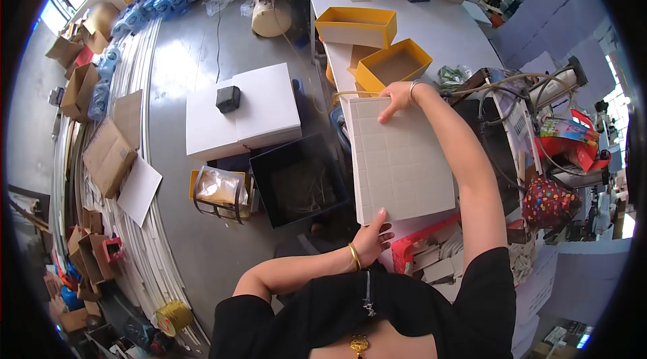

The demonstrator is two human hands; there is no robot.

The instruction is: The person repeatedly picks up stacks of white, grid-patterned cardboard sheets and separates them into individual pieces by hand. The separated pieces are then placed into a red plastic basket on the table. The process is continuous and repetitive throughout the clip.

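A stack of off-white sheets [404,163], scored into a grid of squares, lies between my two hands at the table's left side. My left hand [372,240] grips its near edge, thumb on top and the other fingers curled below. At the far edge my right hand [399,97] holds the stack with the thumb laid over the top sheet; its other fingers are partly hidden. Just beyond my right hand sits an open yellow box [426,60]. Near my left hand is a red crate [403,256] filled with loose off-white pieces.
Another yellow box [357,34] stands farther back on the white table [431,22]. Cables and a machine [495,113] crowd the right. On the left are a black bin [259,190], a large white stack [269,99] with a dark block [228,99] on top, and a basket [219,209].
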